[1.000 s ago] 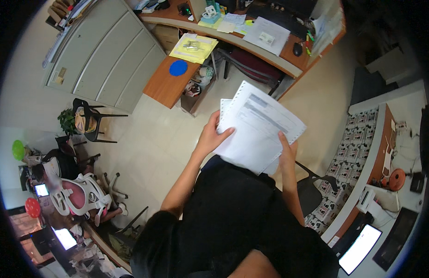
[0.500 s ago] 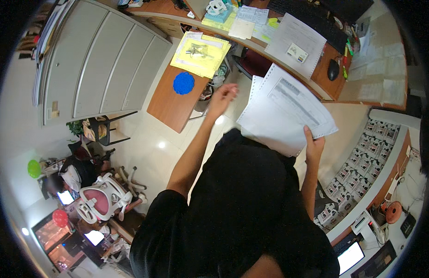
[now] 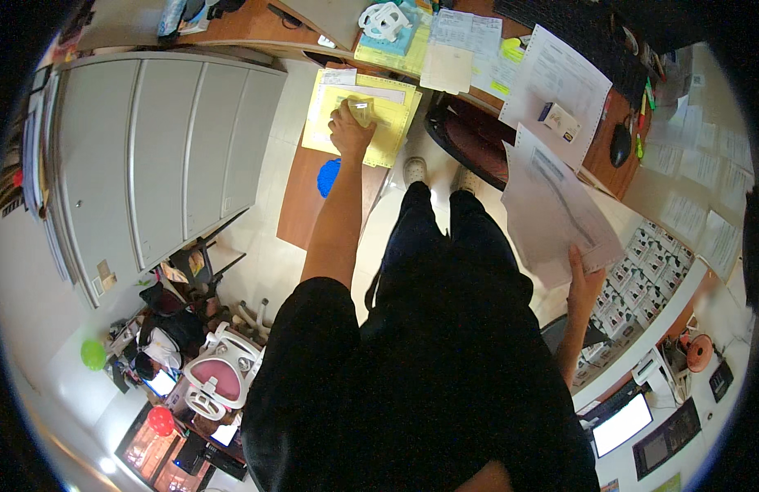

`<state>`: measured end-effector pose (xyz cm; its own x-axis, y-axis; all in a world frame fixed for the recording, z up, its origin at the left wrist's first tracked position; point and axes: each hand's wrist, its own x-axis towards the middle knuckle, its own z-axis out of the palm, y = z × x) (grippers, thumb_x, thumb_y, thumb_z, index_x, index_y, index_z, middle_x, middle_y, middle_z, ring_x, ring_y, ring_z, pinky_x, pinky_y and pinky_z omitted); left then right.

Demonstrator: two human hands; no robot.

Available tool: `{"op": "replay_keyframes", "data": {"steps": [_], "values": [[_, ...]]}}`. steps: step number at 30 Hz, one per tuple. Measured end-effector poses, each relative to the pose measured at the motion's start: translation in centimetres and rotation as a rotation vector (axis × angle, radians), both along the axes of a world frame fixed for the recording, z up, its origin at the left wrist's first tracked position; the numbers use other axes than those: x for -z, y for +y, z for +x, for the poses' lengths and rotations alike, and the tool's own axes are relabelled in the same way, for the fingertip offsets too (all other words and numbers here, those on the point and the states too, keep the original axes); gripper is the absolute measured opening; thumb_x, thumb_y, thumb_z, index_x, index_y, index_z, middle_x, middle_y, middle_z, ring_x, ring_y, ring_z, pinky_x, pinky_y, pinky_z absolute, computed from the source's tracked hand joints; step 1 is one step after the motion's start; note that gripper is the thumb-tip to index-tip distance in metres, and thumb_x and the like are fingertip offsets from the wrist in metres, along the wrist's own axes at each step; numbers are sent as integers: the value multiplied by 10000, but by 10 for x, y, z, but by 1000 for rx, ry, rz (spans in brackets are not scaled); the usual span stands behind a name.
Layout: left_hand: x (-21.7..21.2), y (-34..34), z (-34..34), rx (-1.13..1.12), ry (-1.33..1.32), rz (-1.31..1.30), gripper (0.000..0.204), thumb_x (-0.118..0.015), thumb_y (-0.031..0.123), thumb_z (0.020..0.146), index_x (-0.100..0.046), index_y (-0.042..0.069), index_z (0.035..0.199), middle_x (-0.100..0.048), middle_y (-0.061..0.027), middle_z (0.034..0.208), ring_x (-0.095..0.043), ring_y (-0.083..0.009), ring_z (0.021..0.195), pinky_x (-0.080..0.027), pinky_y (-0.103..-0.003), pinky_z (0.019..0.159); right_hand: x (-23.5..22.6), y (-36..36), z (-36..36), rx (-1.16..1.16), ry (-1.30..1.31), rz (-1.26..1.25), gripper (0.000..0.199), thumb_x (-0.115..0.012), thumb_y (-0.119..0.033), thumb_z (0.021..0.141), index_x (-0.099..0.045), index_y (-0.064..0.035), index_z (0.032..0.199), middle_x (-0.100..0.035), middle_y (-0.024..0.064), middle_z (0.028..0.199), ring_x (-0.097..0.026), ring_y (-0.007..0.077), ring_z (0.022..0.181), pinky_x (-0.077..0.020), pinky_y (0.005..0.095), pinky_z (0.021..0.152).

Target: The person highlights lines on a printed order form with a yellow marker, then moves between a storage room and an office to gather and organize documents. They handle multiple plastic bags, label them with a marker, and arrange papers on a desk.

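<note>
My right hand, off to the right, pinches the lower corner of printed paper sheets with perforated edges. The thumb lies on top of the paper. Ahead on the left, my left hand reaches over a stack of yellow papers on a small wooden table. Its fingers are closed round a clear, glassy object on the stack; its exact kind does not show. Partly behind my left forearm is a round blue mat.
Grey cabinets stand at the left. The desk ahead bears more papers, a small box, a black mouse and a white object on a blue box. A dark red chair is tucked under it.
My left hand has moved forward from above the floor onto the glassy object on the yellow papers. My right hand has shifted right with the sheets, which now hang lower beside my legs.
</note>
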<state>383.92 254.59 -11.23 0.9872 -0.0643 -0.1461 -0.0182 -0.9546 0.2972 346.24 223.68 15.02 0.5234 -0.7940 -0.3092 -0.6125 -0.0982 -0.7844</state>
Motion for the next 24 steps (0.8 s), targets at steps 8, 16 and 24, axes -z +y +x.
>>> {"op": "replay_keyframes", "data": {"steps": [8,16,24], "values": [[-24,92,-49,176,31,-102,866,-870,211,602,-461,124,1360,-516,-185,1289,-502,-408,1196,-441,-510,1007,3,46,36,-40,111,118,497,-780,-273,873,-632,75,1196,-686,160,1155,-643,230,1031,-482,347,937],[3,153,-86,205,80,-113,882,-853,245,651,-429,159,1419,-464,-166,1430,-451,-411,1288,-411,-549,1032,15,68,73,-35,133,92,484,-764,-315,886,-656,73,1154,-707,167,1098,-655,246,1022,-487,364,924],[-18,101,22,172,-128,-84,461,-720,360,833,-613,101,1199,-540,-202,1247,-495,-432,1158,-396,-635,934,20,79,36,49,195,3,498,-745,-345,906,-658,78,1152,-710,158,1080,-652,229,1001,-493,361,910]]}}
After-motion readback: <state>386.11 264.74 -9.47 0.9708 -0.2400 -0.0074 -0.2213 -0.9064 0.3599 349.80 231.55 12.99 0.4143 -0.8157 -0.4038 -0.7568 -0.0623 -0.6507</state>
